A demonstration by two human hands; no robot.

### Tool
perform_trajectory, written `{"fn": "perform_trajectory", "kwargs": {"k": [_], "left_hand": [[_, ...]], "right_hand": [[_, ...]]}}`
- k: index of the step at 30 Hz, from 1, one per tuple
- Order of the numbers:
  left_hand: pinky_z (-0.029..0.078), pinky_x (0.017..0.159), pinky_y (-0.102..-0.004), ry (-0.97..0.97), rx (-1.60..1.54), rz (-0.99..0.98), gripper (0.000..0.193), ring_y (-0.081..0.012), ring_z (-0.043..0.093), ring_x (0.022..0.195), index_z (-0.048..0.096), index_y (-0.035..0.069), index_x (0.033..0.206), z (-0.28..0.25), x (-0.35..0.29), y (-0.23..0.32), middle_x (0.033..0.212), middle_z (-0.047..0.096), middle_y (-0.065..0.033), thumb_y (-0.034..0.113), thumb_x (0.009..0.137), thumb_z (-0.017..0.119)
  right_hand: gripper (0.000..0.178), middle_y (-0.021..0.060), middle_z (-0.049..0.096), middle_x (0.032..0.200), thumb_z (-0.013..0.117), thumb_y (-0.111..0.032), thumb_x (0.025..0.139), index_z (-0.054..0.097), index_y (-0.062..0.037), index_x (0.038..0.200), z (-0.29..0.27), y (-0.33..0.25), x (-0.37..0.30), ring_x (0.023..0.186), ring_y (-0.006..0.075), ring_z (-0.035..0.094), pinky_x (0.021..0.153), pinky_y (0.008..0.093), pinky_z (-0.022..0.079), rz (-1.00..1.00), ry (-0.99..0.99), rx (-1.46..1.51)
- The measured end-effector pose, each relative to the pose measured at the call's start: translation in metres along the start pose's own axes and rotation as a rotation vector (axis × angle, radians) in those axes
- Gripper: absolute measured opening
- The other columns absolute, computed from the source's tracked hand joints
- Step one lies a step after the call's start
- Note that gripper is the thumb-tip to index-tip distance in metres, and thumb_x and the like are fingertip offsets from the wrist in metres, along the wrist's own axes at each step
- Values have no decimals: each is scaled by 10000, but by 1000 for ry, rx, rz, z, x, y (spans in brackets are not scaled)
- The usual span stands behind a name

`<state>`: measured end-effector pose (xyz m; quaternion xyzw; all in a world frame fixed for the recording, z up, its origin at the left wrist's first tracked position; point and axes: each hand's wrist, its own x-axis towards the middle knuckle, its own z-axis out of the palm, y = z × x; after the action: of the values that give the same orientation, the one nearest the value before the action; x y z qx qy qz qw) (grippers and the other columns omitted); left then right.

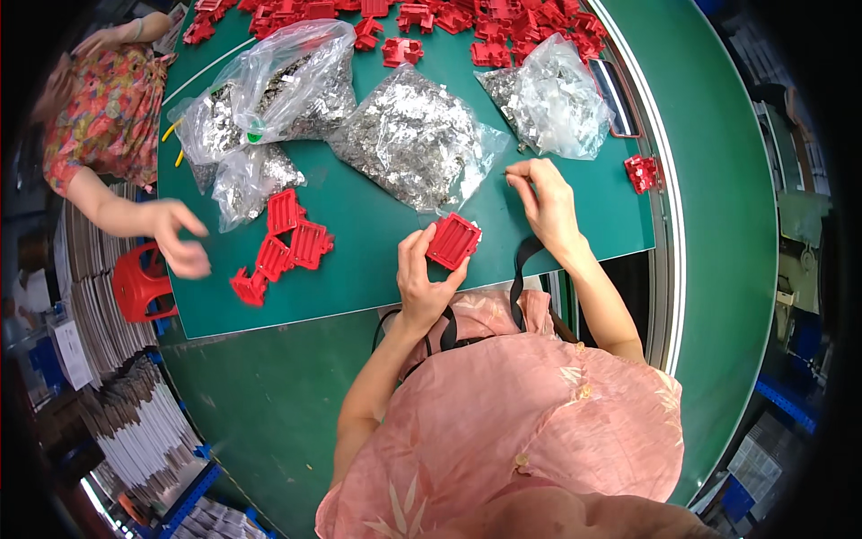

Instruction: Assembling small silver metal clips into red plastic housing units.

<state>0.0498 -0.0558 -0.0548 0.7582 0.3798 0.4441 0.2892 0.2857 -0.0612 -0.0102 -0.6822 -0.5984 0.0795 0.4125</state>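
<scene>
My left hand [420, 286] grips a red plastic housing [454, 241] with slotted ribs, held up near the front edge of the green table [359, 202]. To its right, my right hand [551, 205] has thumb and forefinger pinched together just above the tabletop; what they hold, if anything, is too small to name. Just beyond my hands lies a clear bag [409, 135] full of small shiny metal pieces. Another such bag [558, 101] sits past my right hand. Several red housings [284, 242] form a loose cluster left of my left hand.
Many red housings [503, 27] are heaped along the far side. More bags [287, 85] of metal pieces stand at the left back. A phone [615, 97] and one red housing [640, 173] lie by the right rail. A co-worker's blurred hand [175, 235] reaches over the left edge, near a red stool [142, 283].
</scene>
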Motion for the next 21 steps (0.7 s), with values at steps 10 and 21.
{"fn": "perform_trajectory", "kwargs": {"k": [10, 21], "left_hand": [[557, 826, -363, 17, -37, -68, 816, -254, 629, 963, 496, -22, 1403, 6, 0, 15, 1137, 574, -141, 56, 696, 897], [547, 848, -382, 27, 16, 3, 846, -282, 627, 978, 482, -23, 1421, 4, -2, 18, 1151, 587, -162, 45, 686, 894]], "right_hand": [[200, 103, 735, 925, 758, 18, 824, 761, -46, 1013, 7, -48, -24, 870, 260, 688, 769, 360, 555, 8, -186, 244], [395, 78, 654, 858, 709, 57, 789, 702, -48, 1170, 18, -59, -28, 820, 246, 600, 717, 358, 496, 6, -132, 278]]}}
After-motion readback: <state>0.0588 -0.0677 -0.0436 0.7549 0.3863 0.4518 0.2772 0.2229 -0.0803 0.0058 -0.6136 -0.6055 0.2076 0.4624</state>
